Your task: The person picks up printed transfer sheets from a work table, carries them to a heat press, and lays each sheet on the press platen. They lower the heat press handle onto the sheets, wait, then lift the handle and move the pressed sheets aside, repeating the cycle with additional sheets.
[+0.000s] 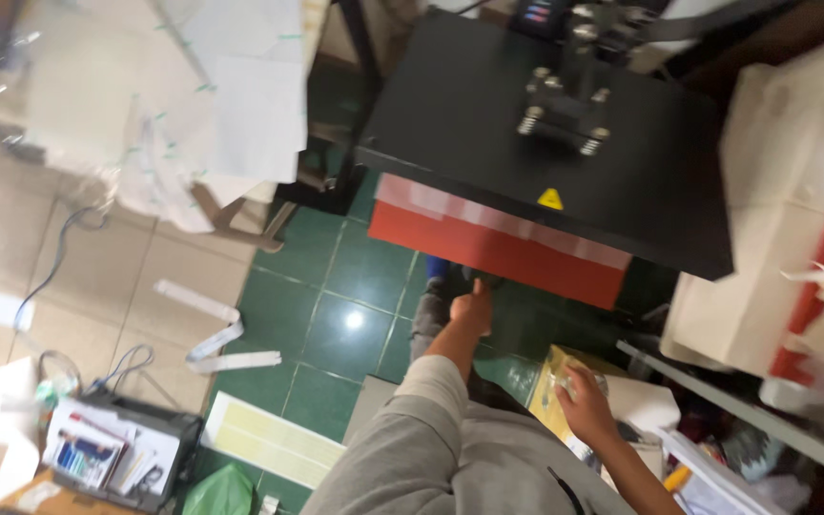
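A heat press stands in front of me, its black upper plate point(488, 124) lifted over a red lower pad point(488, 250). My left hand point(472, 307), in a grey sleeve, reaches out to the front edge of the red pad with its fingers curled. Whatever it grips there is hidden under the pad. My right hand point(581, 401) lies lower right on a yellow box point(547, 380), with its fingers bent over a small clear wrapper point(565, 377).
The floor is green tile point(336, 305) and beige tile. White paper strips point(216, 334) and a pale yellow sheet point(269, 439) lie on it. A printer with papers point(116, 448) sits lower left. A table with white sheets point(193, 105) stands upper left. White boxes point(784, 238) are stacked at the right.
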A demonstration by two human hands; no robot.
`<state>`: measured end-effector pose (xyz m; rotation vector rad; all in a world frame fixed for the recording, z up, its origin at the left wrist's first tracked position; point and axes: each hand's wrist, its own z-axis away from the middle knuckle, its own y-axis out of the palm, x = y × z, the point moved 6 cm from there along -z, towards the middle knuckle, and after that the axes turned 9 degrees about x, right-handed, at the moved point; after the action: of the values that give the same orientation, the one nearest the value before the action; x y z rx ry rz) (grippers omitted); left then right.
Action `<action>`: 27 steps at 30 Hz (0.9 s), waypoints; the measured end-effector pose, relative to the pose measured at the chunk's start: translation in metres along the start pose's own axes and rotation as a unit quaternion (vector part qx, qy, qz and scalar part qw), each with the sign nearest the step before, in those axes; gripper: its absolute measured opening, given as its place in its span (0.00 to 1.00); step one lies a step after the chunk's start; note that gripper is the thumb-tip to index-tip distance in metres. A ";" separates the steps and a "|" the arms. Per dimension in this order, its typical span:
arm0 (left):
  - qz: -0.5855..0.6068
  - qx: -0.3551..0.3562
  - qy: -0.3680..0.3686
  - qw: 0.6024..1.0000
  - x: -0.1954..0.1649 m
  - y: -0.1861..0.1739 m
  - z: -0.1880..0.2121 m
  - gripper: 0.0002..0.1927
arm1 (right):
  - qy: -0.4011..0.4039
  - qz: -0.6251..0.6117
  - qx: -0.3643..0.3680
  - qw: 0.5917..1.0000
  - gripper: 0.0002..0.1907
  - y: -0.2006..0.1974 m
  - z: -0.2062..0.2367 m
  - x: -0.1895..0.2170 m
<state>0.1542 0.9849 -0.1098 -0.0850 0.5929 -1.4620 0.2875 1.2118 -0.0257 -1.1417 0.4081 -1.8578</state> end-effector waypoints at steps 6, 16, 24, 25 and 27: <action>0.047 0.001 0.004 0.999 0.010 0.031 0.017 0.67 | 0.001 0.047 0.041 0.998 0.27 0.006 -0.007 0.011; 0.021 0.052 0.030 0.998 0.030 0.119 0.038 0.57 | 0.038 0.041 0.129 0.990 0.29 0.038 -0.017 0.023; 0.194 0.009 0.136 0.972 0.066 0.082 0.074 0.33 | 0.046 0.063 0.159 0.984 0.29 0.051 -0.025 0.045; 0.207 -0.054 0.123 0.969 0.083 0.064 0.082 0.30 | 0.029 0.067 0.145 0.987 0.29 0.048 -0.029 0.051; 0.195 -0.107 0.062 0.973 0.124 0.025 0.095 0.25 | 0.020 0.052 0.124 0.991 0.29 0.045 -0.034 0.060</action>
<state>0.2170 0.8425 -0.0789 -0.0423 0.8185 -1.0238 0.2715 1.1323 -0.0399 -0.9013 0.2446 -1.7860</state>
